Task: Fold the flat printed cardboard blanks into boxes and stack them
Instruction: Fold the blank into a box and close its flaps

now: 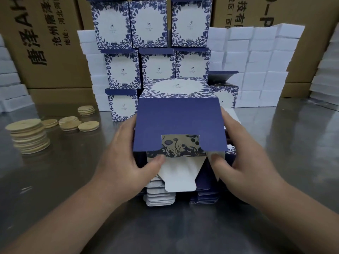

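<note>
My left grip clasps the left side of the half-folded box, thumb on its printed flap. My right grip clasps the right side, thumb on a white flap. The box is over the flat blanks on the table, with finished boxes stacked behind.

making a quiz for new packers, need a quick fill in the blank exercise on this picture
1. The left hand and right hand hold a half-folded box whose big flap is plain dark ____.
2. The round wooden discs lie on the person's ____ side of the table.
3. The blocks piled behind the finished boxes are ____ in colour.

Missing words: blue; left; white
</note>
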`<state>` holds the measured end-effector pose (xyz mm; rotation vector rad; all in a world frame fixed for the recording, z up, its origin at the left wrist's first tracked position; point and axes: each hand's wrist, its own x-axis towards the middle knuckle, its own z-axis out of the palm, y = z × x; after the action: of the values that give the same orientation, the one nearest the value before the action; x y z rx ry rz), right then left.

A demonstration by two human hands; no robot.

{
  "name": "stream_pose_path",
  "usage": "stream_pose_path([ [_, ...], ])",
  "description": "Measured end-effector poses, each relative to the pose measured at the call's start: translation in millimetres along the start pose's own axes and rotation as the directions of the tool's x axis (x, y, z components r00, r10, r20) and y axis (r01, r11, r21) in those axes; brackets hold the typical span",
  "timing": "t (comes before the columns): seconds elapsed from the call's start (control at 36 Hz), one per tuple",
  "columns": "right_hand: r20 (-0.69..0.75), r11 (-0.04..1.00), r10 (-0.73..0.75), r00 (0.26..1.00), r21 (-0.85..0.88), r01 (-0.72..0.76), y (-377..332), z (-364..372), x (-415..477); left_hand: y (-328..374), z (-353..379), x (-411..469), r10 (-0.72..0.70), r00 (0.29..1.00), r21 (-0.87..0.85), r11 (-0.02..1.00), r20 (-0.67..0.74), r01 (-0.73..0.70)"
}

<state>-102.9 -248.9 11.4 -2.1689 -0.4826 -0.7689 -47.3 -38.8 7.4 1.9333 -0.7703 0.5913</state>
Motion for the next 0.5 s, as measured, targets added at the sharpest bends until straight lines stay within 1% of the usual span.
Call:
stream_pose_path([
  [0.08, -0.029, 0.999, 0.021, 0.999, -0.027, -0.022, 1.0, -0.9, -3.4, -0.9, 1.6, -2.4, 0.027, 0.999, 0.020, 0.999, -0.045, -0.026],
  [0.19, -0.050, 0.995, 0.047, 0.998, -0.083, -0.051, 0.5, -1.6, -3.8, -1.1, 0.7, -2.8, 0.075, 0.996, 0.020, 0.997, -0.041, -0.074],
  [0.25, -0.084, 0.995, 0.044, 0.995, -0.080, -0.051, -2.9, -1.0, -3.2, -1.5, -0.6, -1.8, 0.091, 0.995, 0.034, 0.995, -0.046, -0.090],
  [0.36, -0.150, 0.998, 0.040, 0.988, -0.046, -0.047, -3.9, -0.2, -4.5, -4.1, -0.3, -1.6, 0.130, 0.989, 0.146, 0.982, -0.070, -0.119],
  [0.5, -0.202, 0.996, -0.008, 0.979, -0.084, -0.009, 0.2, 0.9, -7.3, -3.7, -0.2, -2.3, 0.135, 0.985, 0.147, 0.982, -0.111, -0.118],
])
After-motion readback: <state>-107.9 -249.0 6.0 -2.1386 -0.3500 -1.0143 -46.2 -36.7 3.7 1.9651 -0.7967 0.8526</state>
